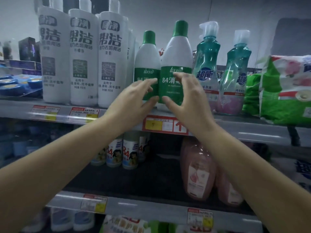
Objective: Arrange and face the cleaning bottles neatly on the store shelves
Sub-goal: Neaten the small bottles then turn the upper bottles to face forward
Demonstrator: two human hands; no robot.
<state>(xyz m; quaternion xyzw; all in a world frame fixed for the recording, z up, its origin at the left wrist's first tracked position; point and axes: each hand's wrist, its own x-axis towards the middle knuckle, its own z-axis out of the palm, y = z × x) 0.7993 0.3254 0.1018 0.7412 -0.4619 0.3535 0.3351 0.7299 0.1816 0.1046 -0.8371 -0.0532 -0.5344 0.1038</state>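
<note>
Two white bottles with green caps and green "84" labels stand side by side on the top shelf (pixel 252 130). My left hand (pixel 134 100) wraps the lower part of the left green bottle (pixel 147 59). My right hand (pixel 188 101) curls around the lower right side of the right green bottle (pixel 176 52), thumb across its front. This right bottle stands nearer to me and looks taller. To their left stand three tall white cleaner bottles (pixel 82 58) with dark lettering facing front. To the right are two teal pump bottles (pixel 206 64) with pink bases.
Green and white soft packs (pixel 286 91) fill the top shelf's right end; blue round packs (pixel 18 83) lie at its left. The shelf below holds small white "84" bottles (pixel 129 152) and pink refill pouches (pixel 198 172). Price tags line the shelf edges.
</note>
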